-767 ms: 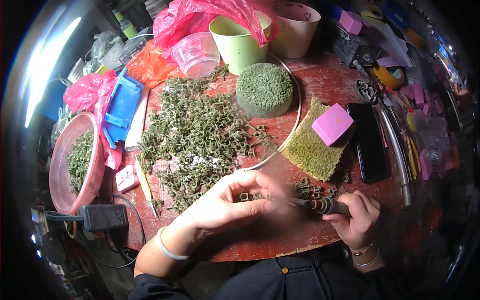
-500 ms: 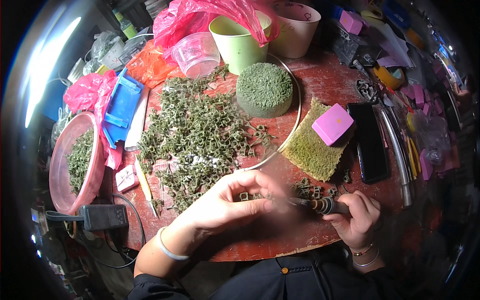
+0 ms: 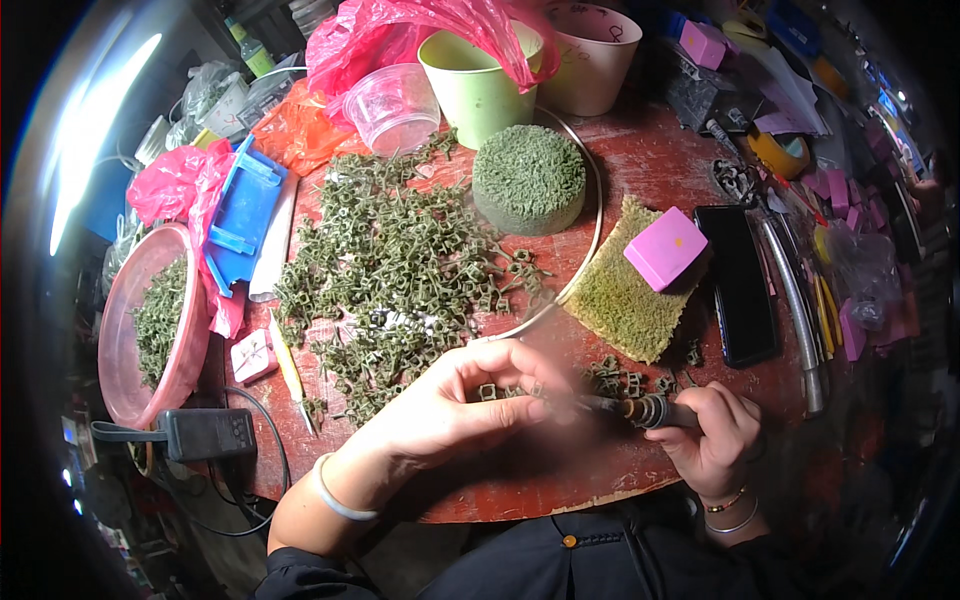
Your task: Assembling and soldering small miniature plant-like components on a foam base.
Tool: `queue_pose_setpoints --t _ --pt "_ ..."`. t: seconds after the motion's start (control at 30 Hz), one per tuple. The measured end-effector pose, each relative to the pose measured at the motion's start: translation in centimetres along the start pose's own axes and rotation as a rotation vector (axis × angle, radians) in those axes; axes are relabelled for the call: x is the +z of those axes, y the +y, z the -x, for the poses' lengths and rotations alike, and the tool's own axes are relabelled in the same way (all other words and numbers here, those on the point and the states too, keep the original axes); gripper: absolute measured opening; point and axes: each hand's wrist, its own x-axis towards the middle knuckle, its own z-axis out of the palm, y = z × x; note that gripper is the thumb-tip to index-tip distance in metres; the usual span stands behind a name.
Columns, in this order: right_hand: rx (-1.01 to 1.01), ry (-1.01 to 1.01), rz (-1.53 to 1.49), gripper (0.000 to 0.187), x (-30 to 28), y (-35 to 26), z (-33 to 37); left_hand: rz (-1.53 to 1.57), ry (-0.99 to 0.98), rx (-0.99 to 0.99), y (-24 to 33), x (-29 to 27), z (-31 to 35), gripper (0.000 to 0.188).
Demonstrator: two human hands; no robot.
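Note:
My right hand (image 3: pixel 712 430), at the right front of the table, grips a soldering-iron-like tool (image 3: pixel 655 412) with a dark handle and a ribbed collar. The tool's tip points left toward my left fingertips. My left hand (image 3: pixel 470 395) is closed, thumb and fingers brought together near that tip. What sits between them is blurred, so I cannot make it out. A heap of small green wax-like pieces (image 3: pixel 390 240), with square loops and short stems, spreads beyond my left hand. A few more such pieces (image 3: pixel 630 380) lie just behind the tool.
Behind my hands are a green textured pad (image 3: pixel 625 310) bearing a pink block (image 3: pixel 665 248), a round green block (image 3: pixel 528 180) and a phone (image 3: pixel 735 285). A pink bowl (image 3: pixel 112 330), power bank (image 3: pixel 208 434) and yellow-handled knife (image 3: pixel 288 365) sit left. Buckets (image 3: pixel 480 90) stand at the back.

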Motion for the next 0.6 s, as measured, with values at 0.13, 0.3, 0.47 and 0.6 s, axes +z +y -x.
queue_pose_setpoints --t 0.13,0.3,0.47,0.6 --pt "0.009 0.032 -0.023 0.045 0.1 0.2 0.2 -0.012 0.005 -0.031 0.1 -0.1 0.0 0.021" --pt "0.089 0.088 0.101 0.047 -0.9 0.7 0.5 -0.047 0.045 0.021 0.2 0.1 0.2 0.021" --pt "0.211 0.08 0.23 0.042 -1.4 2.2 0.4 -0.037 0.089 -0.045 0.6 0.4 0.3 0.021" --pt "0.215 0.076 0.188 0.042 -1.5 1.9 0.4 -0.19 0.121 0.127 -0.3 0.3 -0.1 0.02"
